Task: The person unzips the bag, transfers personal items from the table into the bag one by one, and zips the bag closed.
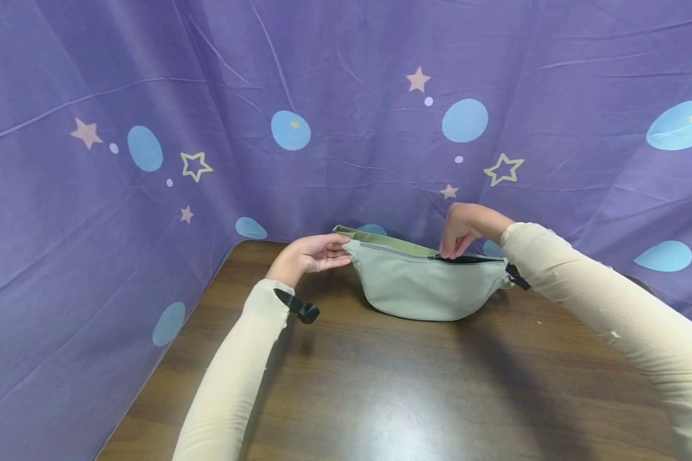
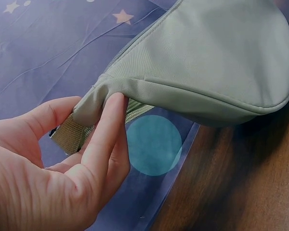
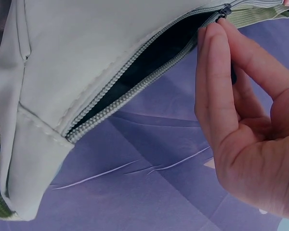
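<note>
A pale green waist bag stands upright on the table in the head view, with its zipper along the top. My left hand pinches the bag's left end between thumb and fingers, beside a woven green strap. At the top edge, my right hand pinches the zipper pull; in the right wrist view the metal slider shows just past the fingertips. The zipper gapes from the slider to the bag's right end, baring a dark lining. Left of the slider, the teeth are closed. My fingers hide most of the pull.
The brown wooden table spreads in front of the bag. A purple curtain with stars and blue spots hangs close behind it and along the left side. A black strap dangles from my left wrist.
</note>
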`<state>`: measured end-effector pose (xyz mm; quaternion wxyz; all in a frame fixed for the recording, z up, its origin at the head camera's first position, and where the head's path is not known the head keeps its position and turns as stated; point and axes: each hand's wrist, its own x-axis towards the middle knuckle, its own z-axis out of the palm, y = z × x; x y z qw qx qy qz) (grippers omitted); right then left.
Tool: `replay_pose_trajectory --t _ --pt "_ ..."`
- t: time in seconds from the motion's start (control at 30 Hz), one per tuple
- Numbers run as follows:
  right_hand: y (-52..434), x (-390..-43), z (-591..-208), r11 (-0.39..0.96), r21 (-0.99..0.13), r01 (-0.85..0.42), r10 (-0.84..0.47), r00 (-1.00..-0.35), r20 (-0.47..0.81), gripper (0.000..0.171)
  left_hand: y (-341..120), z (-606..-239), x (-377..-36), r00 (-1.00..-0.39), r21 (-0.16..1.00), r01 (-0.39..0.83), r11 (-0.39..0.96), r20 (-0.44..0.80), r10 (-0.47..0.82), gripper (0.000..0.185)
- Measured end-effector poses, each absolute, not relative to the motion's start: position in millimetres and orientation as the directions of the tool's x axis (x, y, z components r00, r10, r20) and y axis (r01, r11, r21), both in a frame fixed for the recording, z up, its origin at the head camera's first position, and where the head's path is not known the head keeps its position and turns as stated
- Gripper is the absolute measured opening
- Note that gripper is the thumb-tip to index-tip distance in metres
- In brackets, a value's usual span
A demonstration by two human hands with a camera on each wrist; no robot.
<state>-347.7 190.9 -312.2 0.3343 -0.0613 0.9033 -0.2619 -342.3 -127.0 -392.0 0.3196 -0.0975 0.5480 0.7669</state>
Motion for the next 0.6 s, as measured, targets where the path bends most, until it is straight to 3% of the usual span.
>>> replay_pose_trajectory --t 0.6 --pt "219 -346 -310 0.860 -0.510 0.037 -0.301 -0.770 -0.563 0.022 -127 -391 -341 -0.777 0.775 -0.600 -0.198 -0.506 0.374 0.028"
